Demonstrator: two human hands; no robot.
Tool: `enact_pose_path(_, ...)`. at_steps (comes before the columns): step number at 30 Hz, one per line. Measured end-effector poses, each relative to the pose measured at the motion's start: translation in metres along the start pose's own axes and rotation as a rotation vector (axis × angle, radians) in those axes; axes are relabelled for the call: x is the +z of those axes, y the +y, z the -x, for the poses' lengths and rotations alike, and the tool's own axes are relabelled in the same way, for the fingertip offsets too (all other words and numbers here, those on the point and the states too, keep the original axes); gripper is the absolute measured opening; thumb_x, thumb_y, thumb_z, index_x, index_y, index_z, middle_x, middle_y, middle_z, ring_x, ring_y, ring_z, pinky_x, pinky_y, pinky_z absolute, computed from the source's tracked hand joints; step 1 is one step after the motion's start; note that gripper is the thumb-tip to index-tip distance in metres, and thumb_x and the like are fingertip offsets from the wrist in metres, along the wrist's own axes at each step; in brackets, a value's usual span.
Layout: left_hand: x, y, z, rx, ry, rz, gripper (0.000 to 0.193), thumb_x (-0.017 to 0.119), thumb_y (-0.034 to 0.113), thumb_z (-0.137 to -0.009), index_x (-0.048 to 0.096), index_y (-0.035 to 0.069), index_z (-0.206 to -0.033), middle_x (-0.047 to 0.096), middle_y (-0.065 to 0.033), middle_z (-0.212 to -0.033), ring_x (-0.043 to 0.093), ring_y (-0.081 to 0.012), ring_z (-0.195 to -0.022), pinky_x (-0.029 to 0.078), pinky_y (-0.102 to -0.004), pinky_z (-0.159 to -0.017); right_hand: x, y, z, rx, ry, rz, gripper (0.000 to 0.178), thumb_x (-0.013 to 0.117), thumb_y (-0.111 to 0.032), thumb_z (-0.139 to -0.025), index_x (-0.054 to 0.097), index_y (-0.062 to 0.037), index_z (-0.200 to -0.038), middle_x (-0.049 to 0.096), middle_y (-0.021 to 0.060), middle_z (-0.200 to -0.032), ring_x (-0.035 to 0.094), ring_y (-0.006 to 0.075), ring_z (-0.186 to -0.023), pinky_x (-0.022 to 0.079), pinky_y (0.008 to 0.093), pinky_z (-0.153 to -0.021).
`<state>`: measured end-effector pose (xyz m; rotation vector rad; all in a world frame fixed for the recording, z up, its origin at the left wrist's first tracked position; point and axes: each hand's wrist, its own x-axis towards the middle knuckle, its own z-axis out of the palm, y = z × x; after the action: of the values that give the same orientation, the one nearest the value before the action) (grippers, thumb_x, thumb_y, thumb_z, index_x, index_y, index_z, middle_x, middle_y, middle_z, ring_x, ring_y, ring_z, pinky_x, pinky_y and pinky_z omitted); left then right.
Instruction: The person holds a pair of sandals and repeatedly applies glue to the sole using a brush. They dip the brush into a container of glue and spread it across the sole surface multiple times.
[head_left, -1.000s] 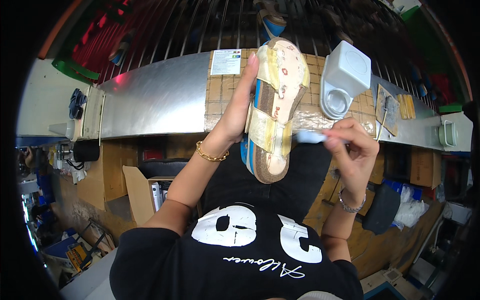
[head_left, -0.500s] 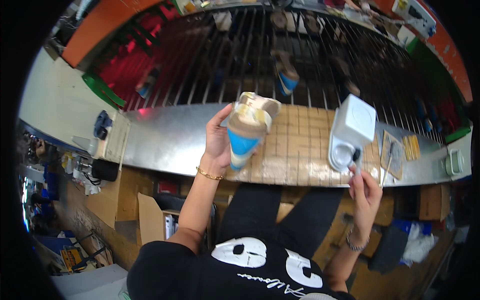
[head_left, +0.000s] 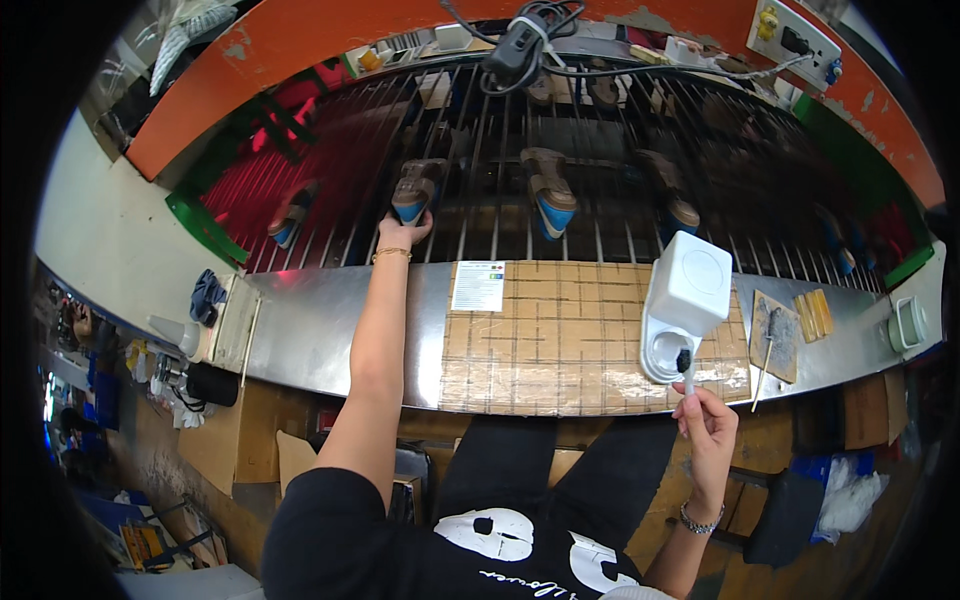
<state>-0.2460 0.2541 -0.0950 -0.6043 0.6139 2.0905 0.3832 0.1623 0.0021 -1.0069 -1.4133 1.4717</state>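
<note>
My left hand reaches out over the dark slatted conveyor, its fingers around the heel end of a brown shoe with a blue heel. The shoe lies lengthwise on the slats, toe pointing away. In my right hand a small brush with black bristles is pinched between the fingers. Its head is over the round cup of a white dispenser, which stands on the wrapped cardboard board along the metal ledge.
Other blue-heeled shoes lie on the conveyor, one right of my left hand, another to its left. A stained pad with a thin stick is right of the dispenser. A black cable hangs across the far side.
My left hand has carried the shoe from above the board forward and left onto the conveyor. My right hand stays by the dispenser cup with the brush. The view has shifted, showing more cable.
</note>
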Motion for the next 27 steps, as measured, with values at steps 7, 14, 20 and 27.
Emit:
enact_pose_path(7,0.035,-0.132,0.123,0.364,-0.424,-0.825,0.082,0.059,0.056,-0.091,0.038,0.006,-0.152,0.058,-0.0238,-0.135,0.056,-0.0337,-0.127,0.037,-0.0447,-0.112,0.012,0.007,-0.016,-0.064,0.02,0.06,0.022,0.064,-0.01,-0.1,0.072,0.0028,-0.116,0.067,0.0024,-0.091,0.056,0.0082,-0.079,0.044,0.023,-0.072)
enact_pose_path(14,0.06,-0.251,0.077,1.077,-0.432,-2.18,0.114,0.081,0.052,-0.069,0.028,0.004,-0.157,0.056,-0.0305,-0.139,0.056,-0.0433,-0.128,0.043,-0.0407,-0.109,0.029,-0.005,-0.019,-0.24,0.08,0.414,0.02,0.067,-0.007,-0.095,0.076,-0.0037,-0.112,0.062,0.0064,-0.08,0.054,0.0129,-0.07,0.042,0.0274,-0.065)
enact_pose_path(20,0.091,-0.182,0.099,0.121,-0.622,-1.559,0.026,0.066,0.02,-0.087,0.073,0.007,-0.109,0.071,-0.0078,-0.108,0.068,-0.0221,-0.1,0.056,-0.0376,-0.084,-0.011,-0.018,-0.006,-0.287,0.25,0.575,0.017,0.07,-0.011,-0.094,0.078,-0.0061,-0.108,0.063,0.0066,-0.076,0.05,0.0132,-0.064,0.041,0.0292,-0.059)
enact_pose_path(27,-0.011,-0.137,0.24,-0.461,-1.086,-0.522,0.093,0.04,0.069,-0.098,0.021,-0.001,-0.157,0.024,-0.0339,-0.158,0.026,-0.0508,-0.147,0.029,-0.0708,-0.114,-0.043,-0.01,-0.015,-0.371,0.386,0.699,0.013,0.074,-0.008,-0.09,0.078,-0.002,-0.101,0.072,0.0104,-0.086,0.066,0.0194,-0.077,0.048,0.0303,-0.073)
